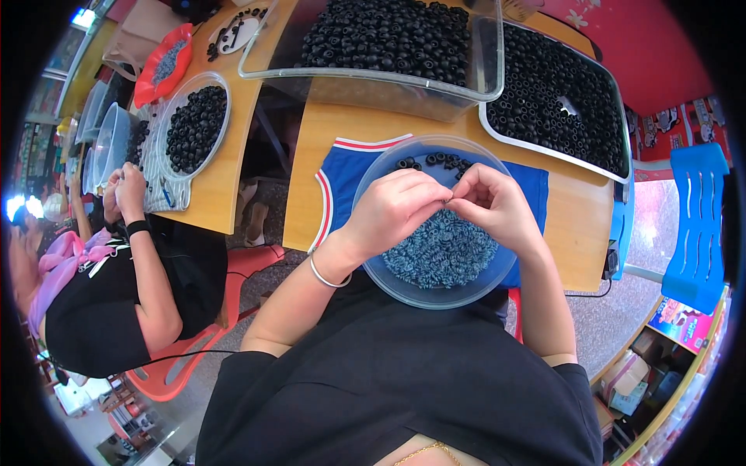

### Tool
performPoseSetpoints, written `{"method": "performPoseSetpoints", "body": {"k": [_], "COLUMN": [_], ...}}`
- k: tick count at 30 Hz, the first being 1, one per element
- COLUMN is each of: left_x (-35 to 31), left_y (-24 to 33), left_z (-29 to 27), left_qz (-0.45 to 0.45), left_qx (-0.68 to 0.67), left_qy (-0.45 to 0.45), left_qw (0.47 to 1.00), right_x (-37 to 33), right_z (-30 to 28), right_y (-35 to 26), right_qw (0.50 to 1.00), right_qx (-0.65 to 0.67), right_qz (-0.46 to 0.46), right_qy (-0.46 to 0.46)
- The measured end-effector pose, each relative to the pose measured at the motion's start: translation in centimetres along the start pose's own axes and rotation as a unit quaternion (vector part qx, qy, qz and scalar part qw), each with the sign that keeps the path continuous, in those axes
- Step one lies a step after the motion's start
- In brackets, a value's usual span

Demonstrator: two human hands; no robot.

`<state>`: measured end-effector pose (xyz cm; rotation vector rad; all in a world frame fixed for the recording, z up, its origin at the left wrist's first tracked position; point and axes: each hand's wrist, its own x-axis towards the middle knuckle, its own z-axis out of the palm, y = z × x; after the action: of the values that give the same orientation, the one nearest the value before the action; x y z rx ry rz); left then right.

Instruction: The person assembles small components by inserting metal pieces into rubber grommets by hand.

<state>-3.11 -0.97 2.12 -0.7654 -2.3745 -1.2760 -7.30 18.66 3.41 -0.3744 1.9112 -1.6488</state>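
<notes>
Over a clear round plastic bowl (423,299), my left hand (400,203) and my right hand (497,203) meet fingertip to fingertip. Both are closed in a pinch on something small and dark that my fingers mostly hide. Inside the bowl, many small blue-grey coil-like pieces (443,252) fill the near part. A few black ring-shaped pieces (431,161) lie along its far side. Under the bowl a blue cloth (532,182) with red and white trim, like a sports jersey, is spread on the wooden table (575,241).
Beyond the bowl stand a clear bin (373,92) heaped with black round parts and a white-rimmed tray (556,159) of black rings. At left, a co-worker's hands (124,193) work beside a bowl (225,128) of black parts. A blue plastic chair (697,225) stands right.
</notes>
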Motion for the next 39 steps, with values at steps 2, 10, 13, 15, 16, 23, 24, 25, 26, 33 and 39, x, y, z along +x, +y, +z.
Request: {"method": "performPoseSetpoints", "body": {"k": [2,10,13,15,16,23,24,25,26,33,39], "left_x": [-0.1,-0.1,-0.1,-0.2,-0.1,-0.4,-0.4,-0.3,-0.2,0.3,0.0], "left_y": [0.2,0.4,0.5,0.5,0.5,0.2,0.2,0.3,0.3,0.9,0.3], "left_z": [-0.1,0.1,0.0,0.0,0.0,-0.1,-0.1,-0.2,-0.2,-0.4,0.0], "left_qz": [0.007,0.045,0.05,0.056,0.059,0.112,0.112,0.116,0.12,0.113,0.098], "left_qx": [0.0,0.031,0.041,0.047,0.05,0.134,0.134,0.147,0.161,0.204,0.171], "left_qy": [0.008,0.051,0.063,0.06,0.066,0.048,0.048,0.051,0.053,0.046,0.04], "left_qw": [1.0,0.997,0.996,0.996,0.995,0.983,0.983,0.981,0.978,0.971,0.98], "right_x": [-0.3,-0.6,-0.8,-0.9,-1.0,-1.3,-1.5,-1.5,-1.5,-1.6,-1.9], "right_z": [0.1,0.5,0.7,0.8,0.8,0.9,0.9,1.0,1.3,2.1,2.0], "right_y": [0.0,0.4,0.1,-0.2,-0.3,-0.7,-0.8,-0.9,-1.0,-1.3,-1.8], "right_qw": [1.0,0.99,0.987,0.988,0.988,0.996,0.997,0.997,0.992,0.953,0.928], "right_qx": [0.02,0.142,0.158,0.155,0.155,0.057,0.019,0.019,-0.023,-0.148,-0.222], "right_qz": [-0.002,0.01,0.008,0.004,0.004,-0.025,-0.028,-0.028,-0.067,-0.195,-0.251], "right_qy": [-0.001,-0.008,-0.005,0.011,0.011,0.059,0.074,0.074,0.102,0.177,0.164]}}
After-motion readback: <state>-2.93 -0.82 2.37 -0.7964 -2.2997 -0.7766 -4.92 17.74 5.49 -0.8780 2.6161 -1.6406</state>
